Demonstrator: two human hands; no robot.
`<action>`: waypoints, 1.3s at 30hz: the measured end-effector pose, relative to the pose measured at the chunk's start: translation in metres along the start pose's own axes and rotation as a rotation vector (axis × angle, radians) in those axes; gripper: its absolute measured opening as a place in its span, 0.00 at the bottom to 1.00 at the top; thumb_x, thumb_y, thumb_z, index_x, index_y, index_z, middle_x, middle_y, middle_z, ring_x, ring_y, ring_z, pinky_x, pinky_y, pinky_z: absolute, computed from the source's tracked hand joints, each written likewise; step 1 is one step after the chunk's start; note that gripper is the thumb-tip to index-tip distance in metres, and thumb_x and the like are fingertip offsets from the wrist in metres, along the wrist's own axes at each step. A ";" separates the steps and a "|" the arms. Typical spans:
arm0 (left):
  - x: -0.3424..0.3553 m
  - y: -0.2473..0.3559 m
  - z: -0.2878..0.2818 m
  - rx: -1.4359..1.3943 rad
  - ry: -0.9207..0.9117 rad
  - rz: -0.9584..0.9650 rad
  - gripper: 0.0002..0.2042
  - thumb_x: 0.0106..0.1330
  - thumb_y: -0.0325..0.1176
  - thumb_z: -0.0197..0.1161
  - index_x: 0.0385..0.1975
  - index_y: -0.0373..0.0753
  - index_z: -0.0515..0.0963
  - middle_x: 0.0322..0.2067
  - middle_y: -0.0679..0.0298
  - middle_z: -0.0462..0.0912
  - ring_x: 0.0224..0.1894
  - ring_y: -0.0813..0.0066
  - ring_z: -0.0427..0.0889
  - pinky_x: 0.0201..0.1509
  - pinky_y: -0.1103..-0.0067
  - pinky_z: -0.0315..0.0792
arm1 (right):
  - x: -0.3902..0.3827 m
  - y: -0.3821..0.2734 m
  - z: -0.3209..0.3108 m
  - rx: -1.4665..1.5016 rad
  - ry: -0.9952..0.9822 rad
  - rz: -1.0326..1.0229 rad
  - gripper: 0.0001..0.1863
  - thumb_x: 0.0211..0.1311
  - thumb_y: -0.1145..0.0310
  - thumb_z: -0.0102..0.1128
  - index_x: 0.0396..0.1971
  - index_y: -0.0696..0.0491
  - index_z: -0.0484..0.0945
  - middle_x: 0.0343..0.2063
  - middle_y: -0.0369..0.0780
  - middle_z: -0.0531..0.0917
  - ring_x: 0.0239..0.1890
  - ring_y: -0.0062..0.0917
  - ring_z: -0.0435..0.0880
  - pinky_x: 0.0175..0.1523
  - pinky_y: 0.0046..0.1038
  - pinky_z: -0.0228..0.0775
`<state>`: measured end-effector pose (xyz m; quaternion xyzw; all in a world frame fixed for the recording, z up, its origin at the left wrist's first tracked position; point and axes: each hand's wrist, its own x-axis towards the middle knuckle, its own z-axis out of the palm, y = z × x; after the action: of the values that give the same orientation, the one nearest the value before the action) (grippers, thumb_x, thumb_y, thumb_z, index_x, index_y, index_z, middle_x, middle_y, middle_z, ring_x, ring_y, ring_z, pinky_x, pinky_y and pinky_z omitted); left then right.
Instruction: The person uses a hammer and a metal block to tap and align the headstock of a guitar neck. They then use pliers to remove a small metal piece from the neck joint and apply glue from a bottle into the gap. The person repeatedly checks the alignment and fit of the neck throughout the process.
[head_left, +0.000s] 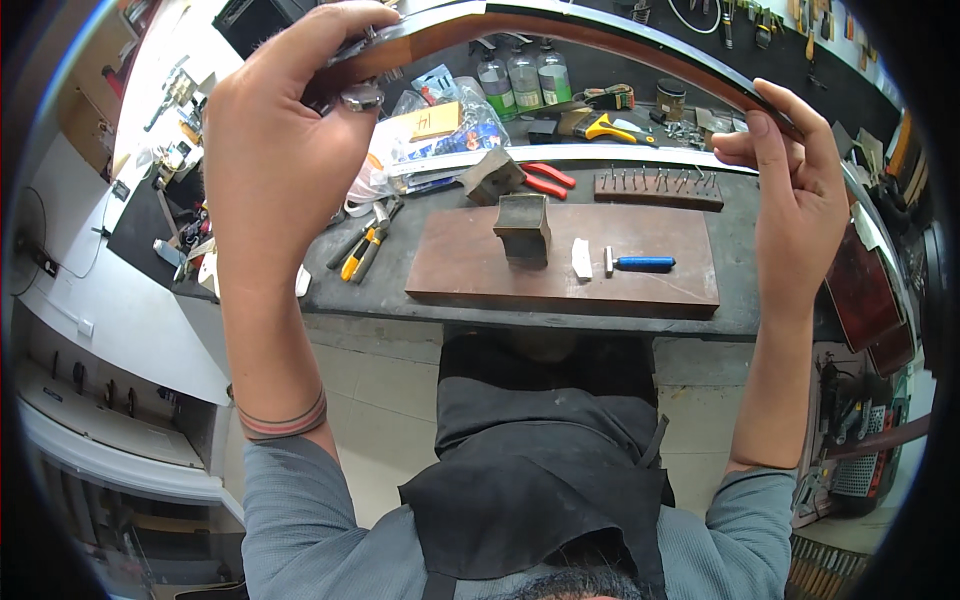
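The left hand [285, 120] has its fingers folded around the left end of a brown guitar neck [560, 27], beside a silver tuning peg [362, 97]; the right hand [800, 170] pinches the right end between thumb and fingers. The neck is raised above the dark workbench [390, 285]. On the bench, a brown board [450, 250] bears a metal block [523, 230] and, to its right, a blue-handled tool [645, 264]; red-handled pliers [547, 181] lie farther off.
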<state>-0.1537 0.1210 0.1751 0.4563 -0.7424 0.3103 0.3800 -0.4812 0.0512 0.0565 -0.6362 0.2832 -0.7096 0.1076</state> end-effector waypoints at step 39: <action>0.011 0.053 0.015 0.121 0.125 -0.067 0.13 0.61 0.17 0.71 0.45 0.34 0.89 0.35 0.61 0.92 0.38 0.78 0.88 0.43 0.80 0.79 | 0.007 0.006 -0.009 -0.210 -0.024 0.023 0.19 0.83 0.62 0.63 0.65 0.54 0.84 0.25 0.35 0.89 0.29 0.14 0.88 0.39 0.17 0.80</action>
<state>-0.2093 0.1246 0.1702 0.4827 -0.6816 0.3693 0.4074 -0.4920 0.0457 0.0587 -0.6491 0.3623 -0.6669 0.0519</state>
